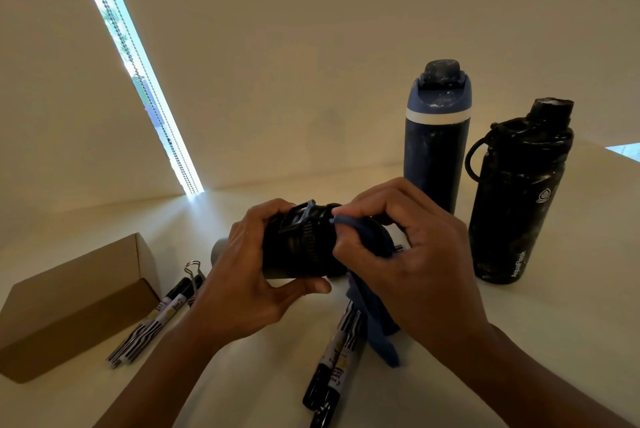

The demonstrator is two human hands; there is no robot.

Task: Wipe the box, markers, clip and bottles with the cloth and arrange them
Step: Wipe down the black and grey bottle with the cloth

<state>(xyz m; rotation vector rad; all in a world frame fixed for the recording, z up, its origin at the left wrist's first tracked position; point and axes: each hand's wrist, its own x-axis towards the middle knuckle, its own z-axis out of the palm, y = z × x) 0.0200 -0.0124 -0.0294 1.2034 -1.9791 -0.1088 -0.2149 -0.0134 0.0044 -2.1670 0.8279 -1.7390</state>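
Left hand [249,275] grips bottle [301,247]; right hand [408,261] presses cloth [377,323] on it.

left grip [250,275]: curled, clasping | right grip [415,254]: curled, pinching

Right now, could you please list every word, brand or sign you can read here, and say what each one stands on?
"AquaFlask": on the black bottle, running up its lower side.
A round logo above it: no letters legible.
Print on the left markers and front markers: too blurred to read.
On the box, blue bottle and held bottle: no text seen.
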